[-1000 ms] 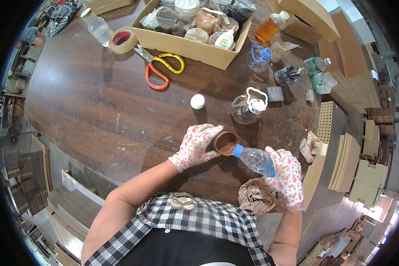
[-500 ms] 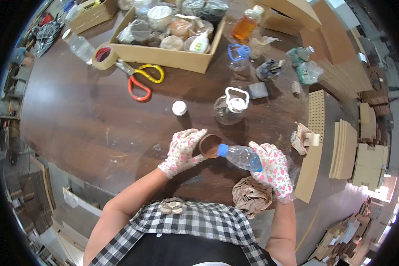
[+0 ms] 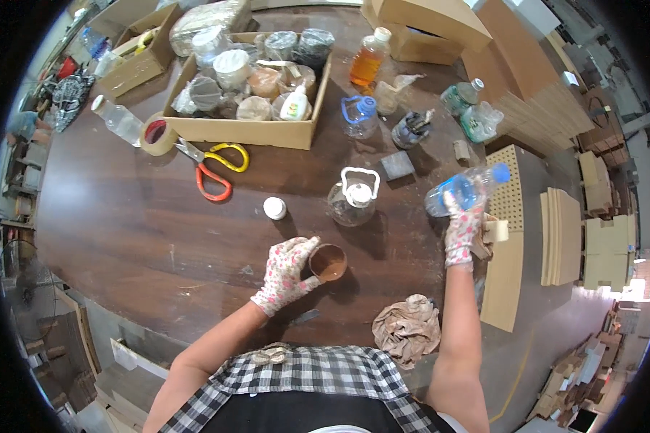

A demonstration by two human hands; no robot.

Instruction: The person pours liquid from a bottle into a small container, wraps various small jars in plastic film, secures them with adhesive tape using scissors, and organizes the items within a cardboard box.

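Note:
My left hand [image 3: 287, 273], in a white glove with a pink floral print, grips a small brown cup [image 3: 329, 263] from its left side. Reddish-brown liquid shows inside the cup. In my right hand [image 3: 463, 229], gloved the same way, is a clear plastic bottle [image 3: 464, 189] with a blue cap. The bottle lies tilted over the right part of the table, its cap toward the right; whether it touches the tabletop I cannot tell. Beyond the cup stand a small white-capped bottle [image 3: 274, 208] and a clear jug [image 3: 352, 205] with a white handle.
An open carton [image 3: 242, 131] of wrapped jars sits at the far left, beside scissors [image 3: 213, 170] and a tape roll [image 3: 158, 135]. Crumpled brown paper [image 3: 407, 330] lies near the front edge. An orange-liquid bottle [image 3: 368, 61], a grey block [image 3: 397, 165] and cardboard sheets [image 3: 503, 289] are farther right.
My right hand has carried the blue-capped bottle away from the cup, up and to the right. My left hand still holds the cup. The whole view has shifted slightly.

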